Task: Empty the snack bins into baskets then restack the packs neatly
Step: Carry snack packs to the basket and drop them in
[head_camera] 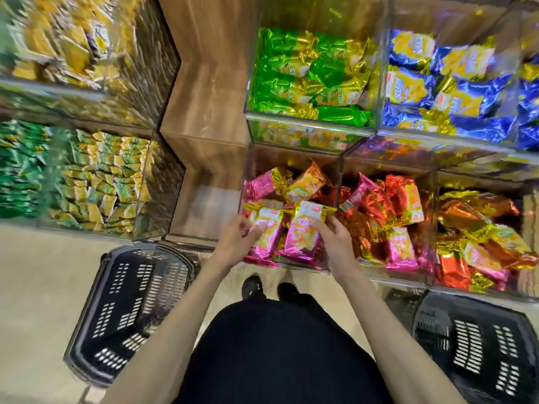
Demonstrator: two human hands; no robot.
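Now: left hand [234, 239] grips pink pack [267, 228]; right hand [335, 239] grips second pink pack [302, 234]. Both packs side by side in clear bin [262, 158], 12 o'clock from person. Black basket [131, 310] on floor at 8 o'clock, second black basket [472, 345] at 4 o'clock.

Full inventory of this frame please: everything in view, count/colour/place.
bins: count unclear, clear, two tiers
pink packs: several, pink-gold, near-left bin
orange pack: one, orange, back of same bin
red packs: many, red plus some pink, near-middle bin
gold packs: many, gold-orange, near-right bin
green packs: many, green-gold, upper bin
blue packs: many, blue-yellow, upper-right bin
yellow packs: many, yellow, far-left upper bin, blurred
green-yellow packs: many, far-left lower bin
baskets: two, black, floor, left and right
pillar: one, wood, between bin blocks
shoes: two, black, floor
left grip: one, bare, pinches left pink pack
right grip: one, bare, holds right pink pack
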